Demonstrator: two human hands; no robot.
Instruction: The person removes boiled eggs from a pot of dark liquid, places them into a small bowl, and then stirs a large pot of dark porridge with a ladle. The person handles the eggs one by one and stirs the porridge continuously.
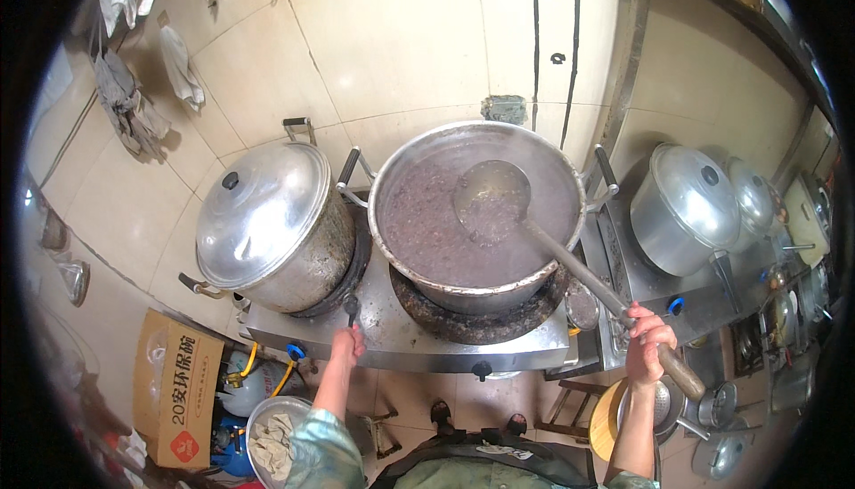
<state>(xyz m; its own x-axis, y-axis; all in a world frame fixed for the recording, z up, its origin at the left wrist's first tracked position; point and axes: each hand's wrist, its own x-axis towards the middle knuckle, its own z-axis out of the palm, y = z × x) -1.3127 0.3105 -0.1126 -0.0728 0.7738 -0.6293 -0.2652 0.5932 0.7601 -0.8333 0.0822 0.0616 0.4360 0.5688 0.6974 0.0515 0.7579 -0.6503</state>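
Observation:
My right hand (648, 345) grips the long handle of a large metal ladle (581, 263). The ladle's round bowl lies partly sunk in a steaming, purplish-brown, grainy porridge-like mixture (421, 222). That mixture fills much of a wide metal pot (475, 294), which is uncovered and sits on a dark burner ring (461, 325). My left hand (347, 345) is closed around a small dark spoon-like utensil (351, 305), over the front of the stainless steel stove (394, 342). Left of the open pot stands a tall lidded metal pot (300, 262).
Beyond the stove's right end are a lidded pressure cooker (688, 215) and another lidded pot (751, 195). Below left stand a cardboard box (177, 389), a gas cylinder (244, 382) and a metal basin with cloth (274, 445). A wooden stool (568, 412) is below right.

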